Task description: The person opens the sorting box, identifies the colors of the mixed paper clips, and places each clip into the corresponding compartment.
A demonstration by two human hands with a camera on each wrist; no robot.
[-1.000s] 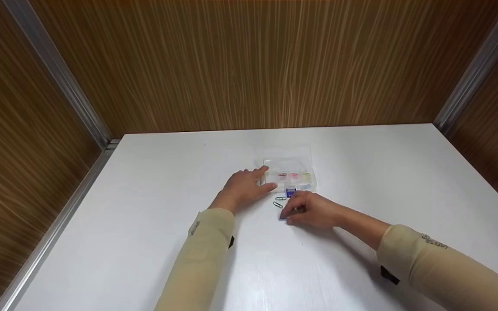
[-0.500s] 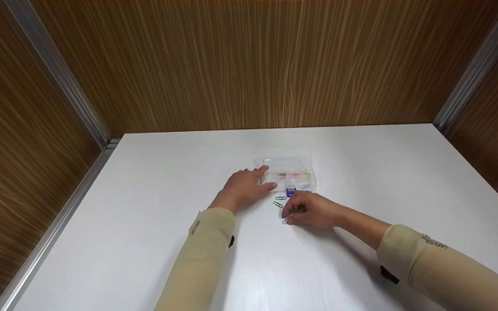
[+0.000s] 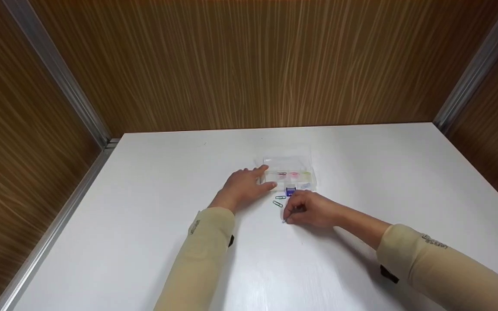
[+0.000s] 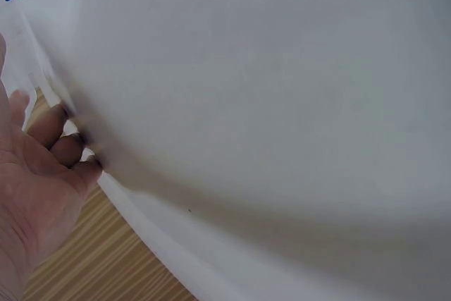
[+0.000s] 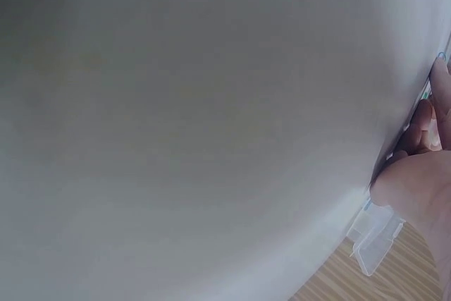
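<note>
Right hand (image 3: 311, 210) curled, fingertips pinching a thin wire paperclip (image 3: 284, 220) against the table (image 3: 145, 194), drawn slightly nearer than half a second ago, so pickup likely under way; beyond the knuckles, two green paperclips (image 3: 279, 201), small blue clip (image 3: 291, 191); further off, clear compartmented plastic box (image 3: 291, 172), steadied by flat, relaxed left hand (image 3: 244, 185).

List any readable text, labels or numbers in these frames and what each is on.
None can be read.
Right sleeve: small dark print near the cuff, too small and blurred to read.
Left sleeve: similar small print, too small to read.
Clear compartment box: no label visible.
Blue item at the box's front edge: no marking can be made out.
Wrist views: no text in sight.
</note>
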